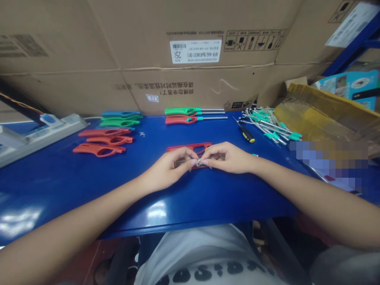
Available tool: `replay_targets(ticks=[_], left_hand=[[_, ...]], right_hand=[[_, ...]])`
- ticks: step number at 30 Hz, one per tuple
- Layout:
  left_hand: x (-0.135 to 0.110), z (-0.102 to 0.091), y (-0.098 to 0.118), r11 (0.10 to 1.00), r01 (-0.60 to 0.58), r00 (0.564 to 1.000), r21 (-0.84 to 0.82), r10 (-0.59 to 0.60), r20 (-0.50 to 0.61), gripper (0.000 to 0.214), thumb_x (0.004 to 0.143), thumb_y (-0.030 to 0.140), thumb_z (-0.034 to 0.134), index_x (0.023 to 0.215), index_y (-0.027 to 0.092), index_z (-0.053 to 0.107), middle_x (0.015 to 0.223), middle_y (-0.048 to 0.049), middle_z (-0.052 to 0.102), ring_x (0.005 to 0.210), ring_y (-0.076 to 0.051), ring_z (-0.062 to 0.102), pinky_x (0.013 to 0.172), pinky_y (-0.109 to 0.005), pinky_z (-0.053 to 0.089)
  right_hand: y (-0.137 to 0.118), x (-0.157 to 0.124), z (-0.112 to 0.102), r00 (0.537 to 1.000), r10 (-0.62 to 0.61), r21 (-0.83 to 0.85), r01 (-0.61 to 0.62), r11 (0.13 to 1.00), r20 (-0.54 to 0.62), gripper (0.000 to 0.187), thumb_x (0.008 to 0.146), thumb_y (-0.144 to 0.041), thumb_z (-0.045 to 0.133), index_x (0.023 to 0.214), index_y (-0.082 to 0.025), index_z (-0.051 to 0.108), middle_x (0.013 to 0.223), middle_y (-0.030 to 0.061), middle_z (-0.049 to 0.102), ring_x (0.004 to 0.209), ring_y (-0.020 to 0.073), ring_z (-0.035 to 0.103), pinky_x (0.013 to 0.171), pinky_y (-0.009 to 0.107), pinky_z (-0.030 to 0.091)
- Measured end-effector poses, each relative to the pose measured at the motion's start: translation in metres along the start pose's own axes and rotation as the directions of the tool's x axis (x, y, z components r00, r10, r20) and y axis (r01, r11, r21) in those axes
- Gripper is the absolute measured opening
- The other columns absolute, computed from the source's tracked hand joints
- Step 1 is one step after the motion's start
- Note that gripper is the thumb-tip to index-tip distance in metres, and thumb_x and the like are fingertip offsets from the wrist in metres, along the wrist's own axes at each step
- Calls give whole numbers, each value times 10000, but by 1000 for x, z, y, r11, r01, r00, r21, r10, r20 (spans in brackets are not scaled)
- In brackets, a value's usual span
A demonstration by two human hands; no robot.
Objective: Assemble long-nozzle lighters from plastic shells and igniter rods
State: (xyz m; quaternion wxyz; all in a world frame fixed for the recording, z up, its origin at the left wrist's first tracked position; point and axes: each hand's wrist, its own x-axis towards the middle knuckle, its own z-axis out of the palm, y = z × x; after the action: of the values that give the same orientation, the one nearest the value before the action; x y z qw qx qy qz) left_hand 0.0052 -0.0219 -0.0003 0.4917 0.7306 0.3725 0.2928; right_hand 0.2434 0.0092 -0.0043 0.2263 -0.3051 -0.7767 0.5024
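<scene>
My left hand (166, 169) and my right hand (227, 157) meet over the middle of the blue table, fingertips almost touching. Between them is a small silvery part (197, 162), pinched from both sides; its exact kind is too small to make out. Something clear shows inside the curl of my left fingers, mostly hidden. Just behind and under the fingers lies a red lighter handle shell (198, 148) with a trigger opening, partly covered by both hands.
Red and green handle shells (102, 139) lie stacked at left, beside a white power strip (67, 126). Two long-nosed lighters (181, 119) lie at the back. Rightward are a black-yellow screwdriver (247, 135), metal lighter tubes (268, 124) with green ends and a yellow-taped carton (329, 118).
</scene>
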Motion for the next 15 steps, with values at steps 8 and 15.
replay_targets(ticks=[8, 15], left_hand=[[0, 3, -4, 1000, -8, 1000, 10, 8, -14, 254, 968, 348, 599, 1126, 149, 611, 993, -61, 691, 851, -144, 652, 803, -277, 521], [-1, 4, -6, 995, -72, 997, 63, 72, -3, 258, 990, 339, 573, 1189, 174, 566, 951, -32, 678, 844, -141, 657, 785, -269, 518]], right_hand=[[0, 0, 1, 1000, -8, 21, 8, 1000, -11, 282, 883, -394, 679, 949, -130, 751, 852, 63, 730, 741, 144, 637, 712, 286, 521], [-2, 0, 1, 1000, -19, -6, 18, 1000, -8, 260, 893, -377, 670, 922, -128, 741, 815, 51, 713, 717, 131, 619, 683, 264, 502]])
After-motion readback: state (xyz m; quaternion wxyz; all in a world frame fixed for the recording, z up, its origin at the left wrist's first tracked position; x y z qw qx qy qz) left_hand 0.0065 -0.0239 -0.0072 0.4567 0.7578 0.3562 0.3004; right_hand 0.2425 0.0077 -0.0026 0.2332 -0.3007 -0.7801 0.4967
